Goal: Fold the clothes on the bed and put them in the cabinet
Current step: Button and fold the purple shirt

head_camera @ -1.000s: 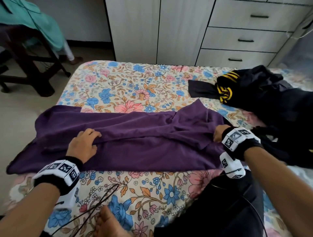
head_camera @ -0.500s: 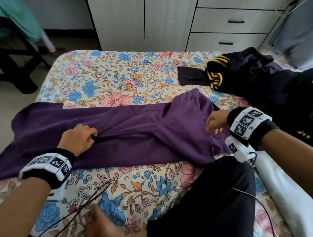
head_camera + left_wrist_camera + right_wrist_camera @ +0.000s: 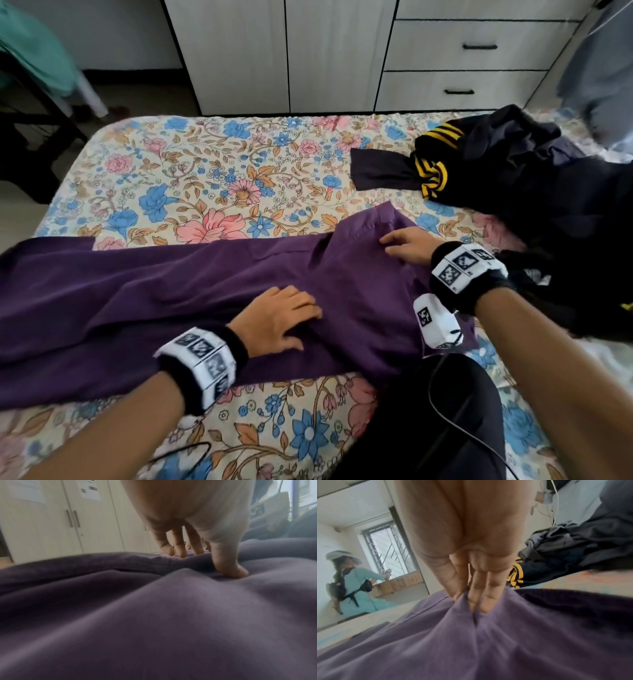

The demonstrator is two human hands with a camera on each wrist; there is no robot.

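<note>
While the head view looked down the floral-patterned bed sheet (image 3: 212,178), a long purple cotton garment (image 3: 102,308) lay stretched across it from the left edge to near the person's knee, flat but not yet folded into a compact shape. The left hand (image 3: 274,318) rested palm-down on its middle with fingers spread and straight, gripping nothing, and the right hand (image 3: 407,245) lay on the upper right part of the cloth, fingers extended. A heap of dark navy clothes with yellow-striped cuffs (image 3: 513,178) sat unfolded at the far right of the bed, touching nothing purple, and the white cabinet with drawers and black handles (image 3: 342,54) stood closed beyond the foot of the bed. From the left wrist view, the fingertips (image 3: 180,553) and thumb pressed down into the purple fabric, raising a soft ridge without pinching it. From the right wrist view, the right hand's fingers (image 3: 479,595) ran straight down onto the cloth, a crease gathered beneath them; whether the thumb nipped that crease could not be told. Judged from this, the work was early: one garment was being smoothed mid-fold, the dark heap was untouched, and nothing had reached the cabinet.
</note>
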